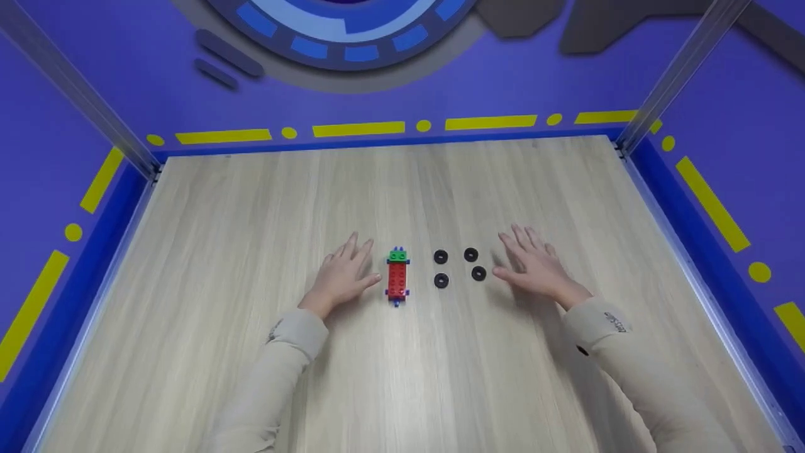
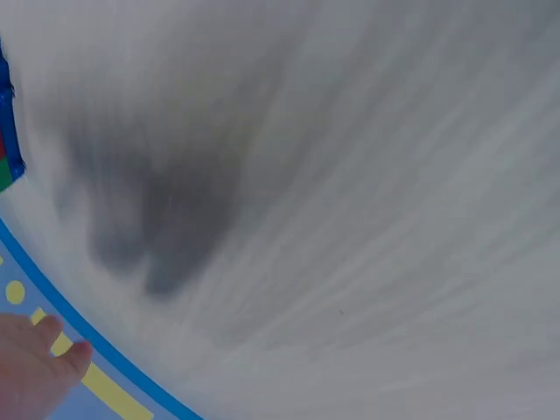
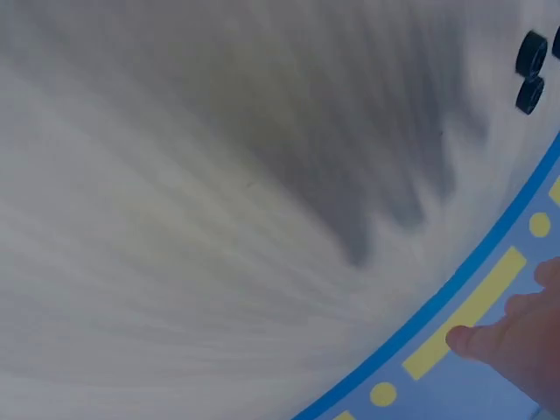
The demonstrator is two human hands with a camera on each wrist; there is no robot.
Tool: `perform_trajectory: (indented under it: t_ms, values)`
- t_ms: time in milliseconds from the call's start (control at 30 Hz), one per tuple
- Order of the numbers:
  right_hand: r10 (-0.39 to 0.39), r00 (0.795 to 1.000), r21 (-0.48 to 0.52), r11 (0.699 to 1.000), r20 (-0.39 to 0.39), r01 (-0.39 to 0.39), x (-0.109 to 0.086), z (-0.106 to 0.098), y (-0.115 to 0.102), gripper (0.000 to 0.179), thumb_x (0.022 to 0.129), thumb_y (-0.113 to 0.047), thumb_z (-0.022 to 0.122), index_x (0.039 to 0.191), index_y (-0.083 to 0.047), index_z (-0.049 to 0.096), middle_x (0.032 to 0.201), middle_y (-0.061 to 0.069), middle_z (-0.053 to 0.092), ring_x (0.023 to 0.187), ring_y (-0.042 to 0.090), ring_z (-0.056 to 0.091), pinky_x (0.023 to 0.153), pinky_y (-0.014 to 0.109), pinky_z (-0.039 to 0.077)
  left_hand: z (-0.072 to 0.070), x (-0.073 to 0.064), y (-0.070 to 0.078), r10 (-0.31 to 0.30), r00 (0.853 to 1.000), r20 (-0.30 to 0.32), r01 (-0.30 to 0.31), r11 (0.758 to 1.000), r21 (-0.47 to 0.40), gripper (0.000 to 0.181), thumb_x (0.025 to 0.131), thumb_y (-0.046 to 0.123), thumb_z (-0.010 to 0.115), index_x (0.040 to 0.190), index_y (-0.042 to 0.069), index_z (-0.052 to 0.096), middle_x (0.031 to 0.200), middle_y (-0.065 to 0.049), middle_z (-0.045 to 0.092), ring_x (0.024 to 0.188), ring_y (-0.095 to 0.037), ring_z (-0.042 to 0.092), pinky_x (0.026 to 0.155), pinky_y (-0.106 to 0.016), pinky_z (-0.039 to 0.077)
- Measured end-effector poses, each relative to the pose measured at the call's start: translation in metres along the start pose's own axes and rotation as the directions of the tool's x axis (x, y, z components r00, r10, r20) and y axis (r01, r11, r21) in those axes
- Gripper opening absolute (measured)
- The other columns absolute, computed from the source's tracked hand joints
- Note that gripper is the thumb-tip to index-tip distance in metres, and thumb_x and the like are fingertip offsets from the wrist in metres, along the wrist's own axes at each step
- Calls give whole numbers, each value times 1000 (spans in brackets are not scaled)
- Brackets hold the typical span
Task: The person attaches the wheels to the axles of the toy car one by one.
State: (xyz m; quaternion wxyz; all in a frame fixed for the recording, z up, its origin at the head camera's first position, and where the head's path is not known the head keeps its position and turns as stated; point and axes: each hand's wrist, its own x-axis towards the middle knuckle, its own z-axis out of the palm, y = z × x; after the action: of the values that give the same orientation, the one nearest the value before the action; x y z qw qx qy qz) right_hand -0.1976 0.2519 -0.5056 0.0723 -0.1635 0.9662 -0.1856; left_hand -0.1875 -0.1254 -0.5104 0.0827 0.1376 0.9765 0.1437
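Note:
In the head view a toy car chassis (image 1: 397,279) of red and green building bricks, with blue axle pieces at its sides, lies on the wooden table. My left hand (image 1: 340,277) hovers just left of it, fingers spread and holding nothing. Right of the chassis are several small black tyres (image 1: 441,257) in two loose pairs. Beside the right-hand pair my right hand (image 1: 534,267) is spread, also holding nothing. The left wrist view shows only an edge of the chassis (image 2: 7,122). Two tyres (image 3: 530,56) appear at the upper right of the right wrist view, a third cut off.
The wooden tabletop (image 1: 251,207) is bounded by a blue back wall (image 1: 352,100) with yellow stripes and by blue side walls (image 1: 717,189). Metal posts (image 1: 682,69) stand at the back corners. Hand shadows fall on the table.

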Motion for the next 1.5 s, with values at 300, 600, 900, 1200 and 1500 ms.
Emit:
perform_trajectory:
  t_ms: [300,600,900,1200,1500]
  values:
    - [-34,999,264,964,-9,35,3,6,-24,69,79,-46,59,135,-12,36,143,15,24,130,38,22,101,56,21,3,6,23,-33,997,76,51,966,-252,76,81,49,54,142,26,15,138,-11,34,124,-28,38,100,-43,33]
    - [13,1000,453,891,1,-12,5,19,-29,53,78,-28,65,122,-2,49,121,18,45,105,36,48,87,48,39,9,12,39,-116,985,124,157,903,-401,76,79,47,58,141,27,18,132,-11,37,112,-24,45,96,-40,38]
    - [84,996,451,888,20,-84,9,31,-28,48,78,-20,64,120,-1,50,109,19,49,94,30,50,81,41,39,17,19,47,-140,984,107,172,887,-429,79,77,44,61,141,23,20,128,-16,36,95,-25,51,82,-38,45]
    - [145,988,422,893,61,-157,15,42,-27,47,78,-16,64,120,-2,50,107,17,48,94,27,48,81,39,40,26,22,51,-187,976,116,220,855,-470,80,75,42,64,140,22,23,122,-14,38,93,-23,49,81,-35,44]
    - [149,988,360,920,45,-155,16,45,-29,45,76,-16,64,118,-4,52,100,14,50,89,25,49,74,35,40,34,23,54,-204,974,101,227,855,-466,77,75,39,65,139,22,25,114,-13,41,90,-22,49,75,-33,45]
